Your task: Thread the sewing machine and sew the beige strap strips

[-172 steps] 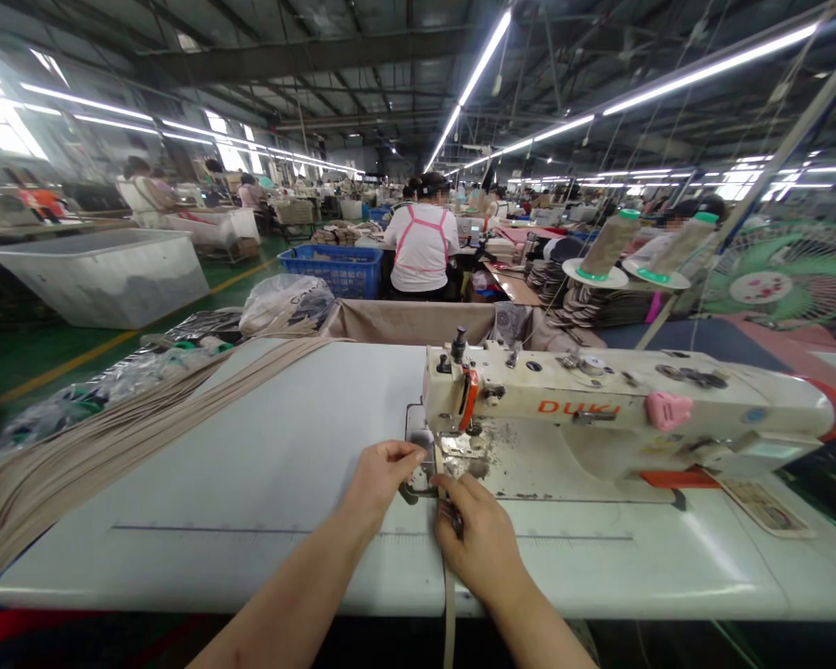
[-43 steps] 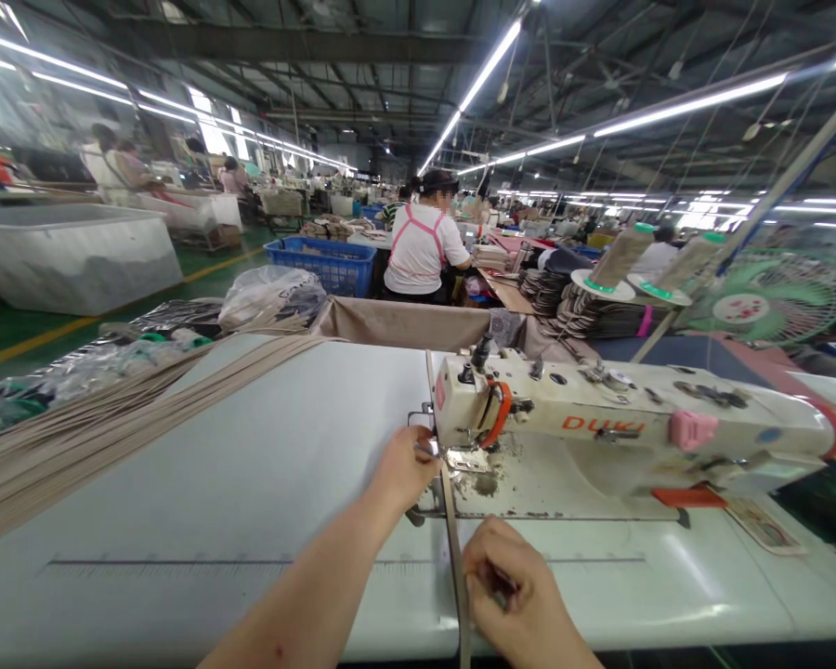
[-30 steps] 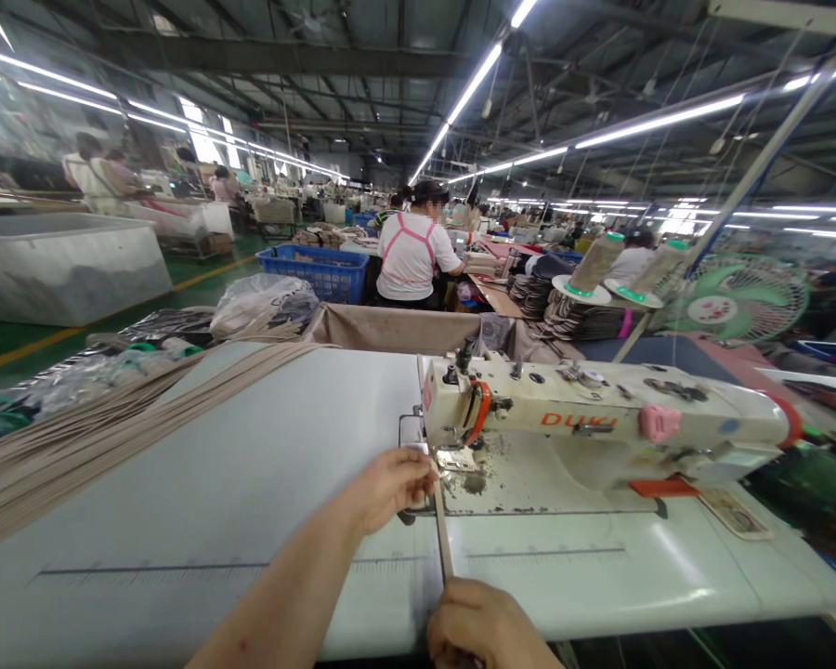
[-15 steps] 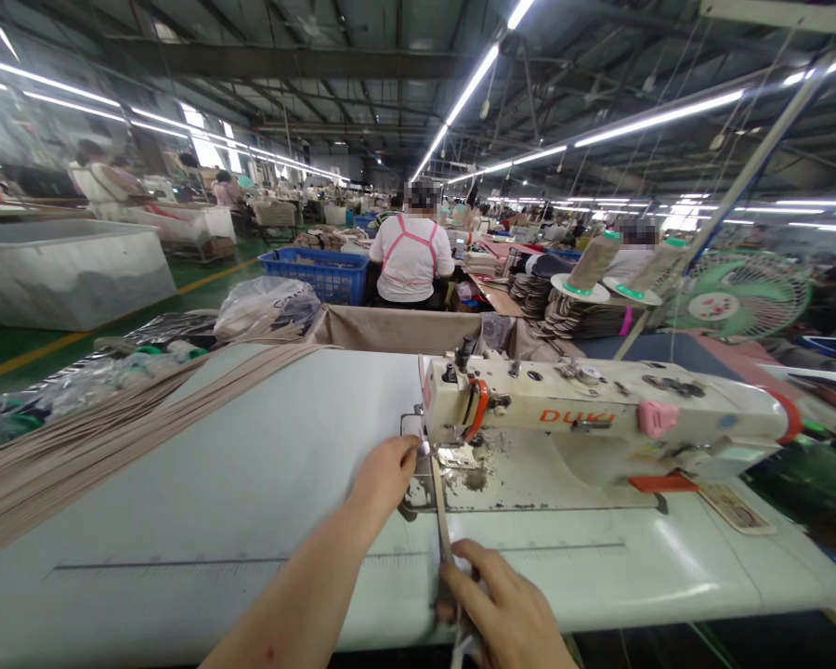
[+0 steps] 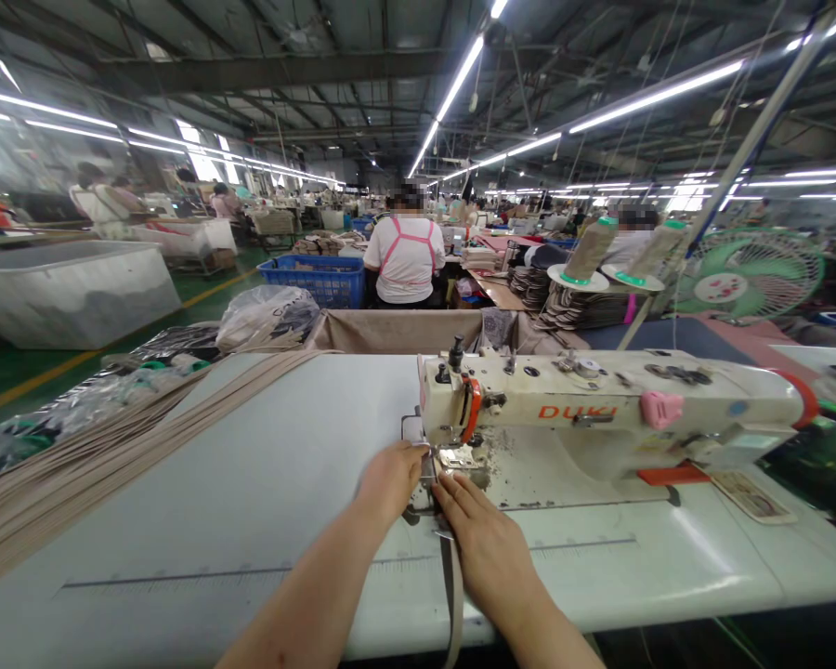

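A narrow beige fabric strip [image 5: 452, 595] runs up from the table's front edge to the needle area of the sewing machine [image 5: 529, 400]. My left hand [image 5: 390, 483] is closed, its fingertips pinched at the strip beside the presser foot; the exact grip is partly hidden. Close by on the right, my right hand [image 5: 484, 534] has its fingers together and pressed on the strip just in front of the foot, with the thumb out of sight. A small shiny metal piece [image 5: 444, 533] shows at the right palm's edge, too little visible to name.
Long beige strips [image 5: 181, 418] lie across the table's left side. A fabric-lined bin [image 5: 397, 330] stands behind the table. Thread cones [image 5: 589, 253] and a green fan [image 5: 745, 279] are at the right. A person [image 5: 404, 251] sits ahead, near a blue crate [image 5: 313, 279].
My right hand has moved up along the strip, from the table's front edge to the presser foot beside my left hand. The left hand has shifted slightly toward the needle.
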`<state>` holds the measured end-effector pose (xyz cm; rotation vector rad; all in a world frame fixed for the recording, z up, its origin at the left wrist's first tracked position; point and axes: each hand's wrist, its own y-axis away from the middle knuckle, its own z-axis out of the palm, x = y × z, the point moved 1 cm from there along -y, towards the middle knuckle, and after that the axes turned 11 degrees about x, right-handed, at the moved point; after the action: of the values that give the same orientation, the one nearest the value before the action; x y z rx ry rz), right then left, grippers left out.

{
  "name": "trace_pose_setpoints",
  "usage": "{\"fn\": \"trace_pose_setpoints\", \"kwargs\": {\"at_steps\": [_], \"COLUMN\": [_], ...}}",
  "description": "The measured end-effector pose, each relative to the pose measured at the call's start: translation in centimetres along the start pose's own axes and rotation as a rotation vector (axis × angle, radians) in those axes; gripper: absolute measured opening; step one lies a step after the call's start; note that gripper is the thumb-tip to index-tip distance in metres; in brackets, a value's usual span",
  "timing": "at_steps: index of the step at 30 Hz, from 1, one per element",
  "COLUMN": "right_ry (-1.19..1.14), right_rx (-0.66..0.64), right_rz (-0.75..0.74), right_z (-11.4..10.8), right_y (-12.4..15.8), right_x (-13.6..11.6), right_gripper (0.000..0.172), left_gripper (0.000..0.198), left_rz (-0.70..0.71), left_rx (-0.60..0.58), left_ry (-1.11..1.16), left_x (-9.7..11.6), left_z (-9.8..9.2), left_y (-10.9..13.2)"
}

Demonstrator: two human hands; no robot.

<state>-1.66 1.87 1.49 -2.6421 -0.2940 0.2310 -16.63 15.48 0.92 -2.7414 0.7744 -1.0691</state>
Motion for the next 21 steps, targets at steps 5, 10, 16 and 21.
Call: {"fn": "trace_pose_setpoints", "kwargs": {"at_steps": [5,10,16,21], "right_ry": [0.001,-0.006,-0.021,-0.024], "right_rx": [-0.001,0.030,0.080,0.068], "right_rz": [0.015,0.006,-0.005,0.007], "right_z": [-0.2,0.0,0.1,0.0], "right_y": [0.7,1.3,1.5,1.5], "right_x": [-0.5,-0.4,-0.4,-0.5], "right_gripper": [0.050,0.047,0.044,0.044], "left_gripper": [0.039,0.037,0.037,0.037], "left_rz": [0.019,0.025,0.022,0.024], "left_rx": [-0.027,-0.029,-0.034,-0.033], "left_ry": [0.020,0.054,0.067,0.065], "left_x": [-0.2,-0.5,-0.6,-0.5], "left_z": [0.1,0.1,0.0,0.0], "left_y": [0.0,0.1,0.1,0.1]}}
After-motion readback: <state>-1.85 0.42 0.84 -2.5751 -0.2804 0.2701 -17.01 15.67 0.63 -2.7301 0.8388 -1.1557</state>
